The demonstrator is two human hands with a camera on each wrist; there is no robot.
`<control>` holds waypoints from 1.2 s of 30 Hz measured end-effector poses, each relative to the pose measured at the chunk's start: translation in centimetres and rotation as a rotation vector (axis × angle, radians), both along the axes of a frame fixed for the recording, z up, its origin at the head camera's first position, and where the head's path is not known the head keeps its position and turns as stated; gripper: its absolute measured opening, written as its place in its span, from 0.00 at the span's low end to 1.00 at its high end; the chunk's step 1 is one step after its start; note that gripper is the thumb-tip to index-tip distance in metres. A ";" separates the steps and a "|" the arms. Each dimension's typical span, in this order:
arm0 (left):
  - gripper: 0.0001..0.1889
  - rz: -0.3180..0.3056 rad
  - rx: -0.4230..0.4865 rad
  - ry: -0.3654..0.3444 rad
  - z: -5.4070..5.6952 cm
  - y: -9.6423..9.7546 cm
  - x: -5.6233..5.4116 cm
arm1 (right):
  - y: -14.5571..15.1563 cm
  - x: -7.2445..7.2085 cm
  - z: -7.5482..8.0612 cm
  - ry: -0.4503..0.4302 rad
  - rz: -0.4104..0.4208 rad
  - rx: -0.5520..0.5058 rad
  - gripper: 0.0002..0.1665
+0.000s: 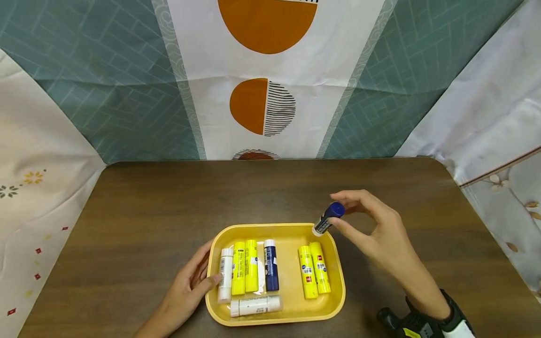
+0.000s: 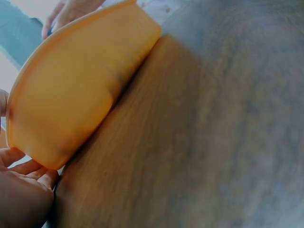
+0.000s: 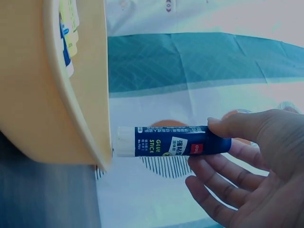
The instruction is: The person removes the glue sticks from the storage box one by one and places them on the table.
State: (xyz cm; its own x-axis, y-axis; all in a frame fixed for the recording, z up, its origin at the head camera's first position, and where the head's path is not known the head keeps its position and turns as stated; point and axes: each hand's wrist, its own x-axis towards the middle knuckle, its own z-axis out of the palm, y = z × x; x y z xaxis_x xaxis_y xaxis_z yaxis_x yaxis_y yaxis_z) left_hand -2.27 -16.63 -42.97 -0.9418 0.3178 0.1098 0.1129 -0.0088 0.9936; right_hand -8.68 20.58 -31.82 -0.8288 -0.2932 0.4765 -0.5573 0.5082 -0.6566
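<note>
My right hand point(image 1: 374, 225) pinches a dark blue glue stick point(image 1: 328, 218) between thumb and fingers at its blue end. The stick slants over the back right corner of a yellow tray point(image 1: 296, 318), white cap downward. In the right wrist view the same glue stick point(image 3: 173, 141) shows its "GLUE STICK" label. My left hand point(image 1: 190, 286) grips the tray's left side, thumb over the rim and fingers along the outer wall. Inside, toward the left, lie a white glue stick point(image 1: 225, 277), two yellow ones point(image 1: 245, 267) and a blue one point(image 1: 271, 265) side by side.
Along the tray's front lies another white glue stick point(image 1: 256, 305). Two more yellow glue sticks point(image 1: 313, 270) lie together in its right part. The tray stands near the front of a brown wooden table point(image 1: 169, 202). Behind the table hangs a patterned cloth point(image 1: 127, 94).
</note>
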 end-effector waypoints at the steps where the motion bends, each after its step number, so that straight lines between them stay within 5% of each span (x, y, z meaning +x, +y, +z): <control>1: 0.34 0.002 -0.003 -0.003 0.0 -0.1 0.0 | 0.1 -0.1 -0.1 0.004 -0.005 -0.001 0.40; 24: 0.35 0.013 -0.005 -0.018 -0.4 -0.1 0.1 | 2.3 -1.8 -1.2 0.123 -0.178 0.115 0.35; 36: 0.34 0.014 -0.015 0.007 -0.7 -0.1 0.1 | 4.2 -2.8 -2.4 0.084 -0.264 0.148 0.26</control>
State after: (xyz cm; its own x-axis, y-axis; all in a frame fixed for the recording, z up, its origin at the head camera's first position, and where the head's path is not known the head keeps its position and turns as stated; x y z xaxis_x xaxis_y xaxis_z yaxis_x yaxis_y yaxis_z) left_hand -2.12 -16.75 -43.62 -0.9453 0.3066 0.1117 0.1197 0.0075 0.9928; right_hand -11.46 24.76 -34.18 -0.8452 -0.1442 0.5146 -0.4423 0.7293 -0.5221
